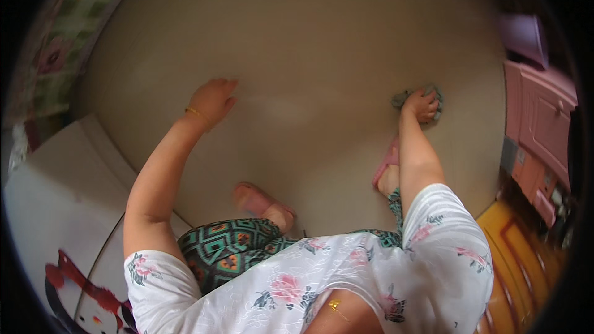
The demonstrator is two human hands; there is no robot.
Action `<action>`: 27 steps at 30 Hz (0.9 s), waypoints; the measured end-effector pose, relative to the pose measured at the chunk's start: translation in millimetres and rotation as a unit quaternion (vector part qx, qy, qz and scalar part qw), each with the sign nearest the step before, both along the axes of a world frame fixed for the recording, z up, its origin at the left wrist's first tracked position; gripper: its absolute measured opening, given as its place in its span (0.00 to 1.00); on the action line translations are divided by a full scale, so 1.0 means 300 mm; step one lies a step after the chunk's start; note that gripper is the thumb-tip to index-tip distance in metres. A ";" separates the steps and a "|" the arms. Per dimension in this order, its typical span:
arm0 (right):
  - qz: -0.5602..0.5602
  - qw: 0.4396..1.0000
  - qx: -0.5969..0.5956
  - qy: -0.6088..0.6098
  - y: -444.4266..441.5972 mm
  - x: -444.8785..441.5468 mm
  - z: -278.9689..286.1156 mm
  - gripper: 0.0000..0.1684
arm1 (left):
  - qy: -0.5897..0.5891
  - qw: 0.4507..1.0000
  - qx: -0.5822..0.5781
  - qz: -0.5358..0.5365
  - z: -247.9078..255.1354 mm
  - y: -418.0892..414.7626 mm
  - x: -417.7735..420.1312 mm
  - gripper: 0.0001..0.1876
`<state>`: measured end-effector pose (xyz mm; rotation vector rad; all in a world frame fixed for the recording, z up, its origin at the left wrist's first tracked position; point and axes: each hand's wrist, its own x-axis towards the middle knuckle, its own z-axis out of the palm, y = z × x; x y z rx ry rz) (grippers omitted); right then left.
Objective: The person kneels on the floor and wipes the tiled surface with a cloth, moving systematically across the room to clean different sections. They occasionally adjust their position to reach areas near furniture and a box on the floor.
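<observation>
My right hand point(421, 105) presses down on a crumpled grey-green cloth point(435, 90) against the pale, smooth floor point(297, 55). The cloth sticks out on both sides of the hand. My left hand point(214, 102), a gold-coloured bracelet at its wrist, is raised over the floor at the left, a little blurred, with its fingers apart and nothing held. Below and between the arms are my feet in pink slippers, one point(260, 202) nearer the left arm, the other point(387, 162) beside the right forearm.
Pink cabinets point(540, 116) line the right side, with a purple object point(524, 39) above them. An orange-yellow wooden piece point(519, 250) stands at lower right. At left is a white cabinet-like surface point(69, 195) with a cartoon picture; a green-and-white checked cloth point(76, 32) hangs at upper left.
</observation>
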<state>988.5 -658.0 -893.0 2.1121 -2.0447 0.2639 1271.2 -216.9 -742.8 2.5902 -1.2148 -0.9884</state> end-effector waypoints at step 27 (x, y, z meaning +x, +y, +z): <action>0.552 0.772 0.314 -0.041 0.868 0.249 0.406 0.26 | -0.155 0.952 -0.224 0.137 -0.247 0.067 -0.265 0.35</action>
